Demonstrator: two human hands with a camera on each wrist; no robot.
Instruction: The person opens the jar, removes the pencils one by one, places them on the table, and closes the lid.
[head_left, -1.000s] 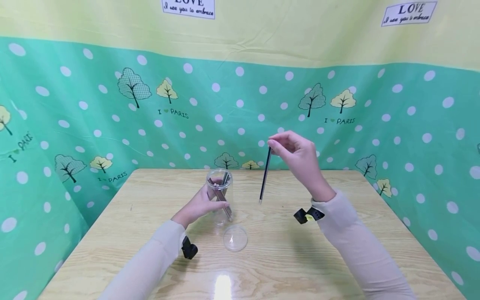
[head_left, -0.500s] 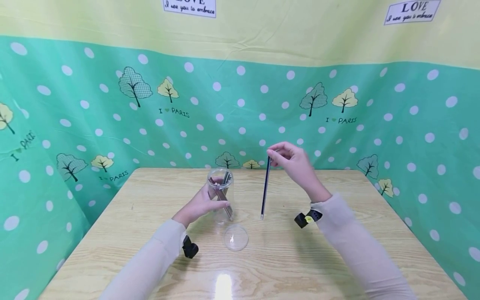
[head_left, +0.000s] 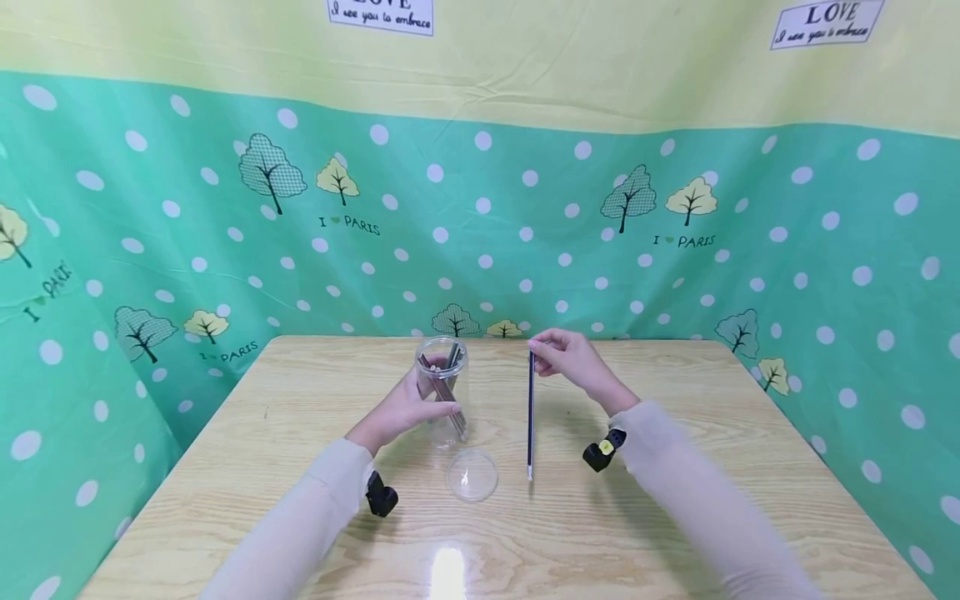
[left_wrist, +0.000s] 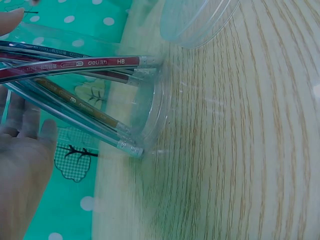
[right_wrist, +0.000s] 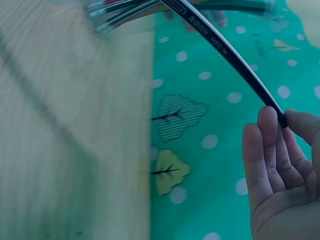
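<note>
My left hand (head_left: 408, 408) grips a clear cylindrical jar (head_left: 442, 343) that stands upright on the table. Inside the jar lean several pencils (left_wrist: 95, 63), red, gold, teal and dark, their eraser ends at the bottom. Between thumb and fingertips, my right hand (head_left: 576, 364) pinches one end of a dark blue pencil (head_left: 531, 417). That pencil hangs almost vertical to the right of the jar, its eraser end down close over the table. In the right wrist view the same pencil (right_wrist: 225, 50) shows small printed lettering along its side.
A clear round lid (head_left: 472, 475) lies on the wooden table (head_left: 337, 367) in front of the jar. Behind the table hangs a green and yellow curtain (head_left: 480, 167) with dots and trees. Each wrist wears a black camera; the right one (head_left: 600, 454) hangs beneath the sleeve.
My right hand has lowered the dark blue pencil toward the table, and the pencil has turned from slanted to nearly vertical. The left hand and the jar have stayed in place.
</note>
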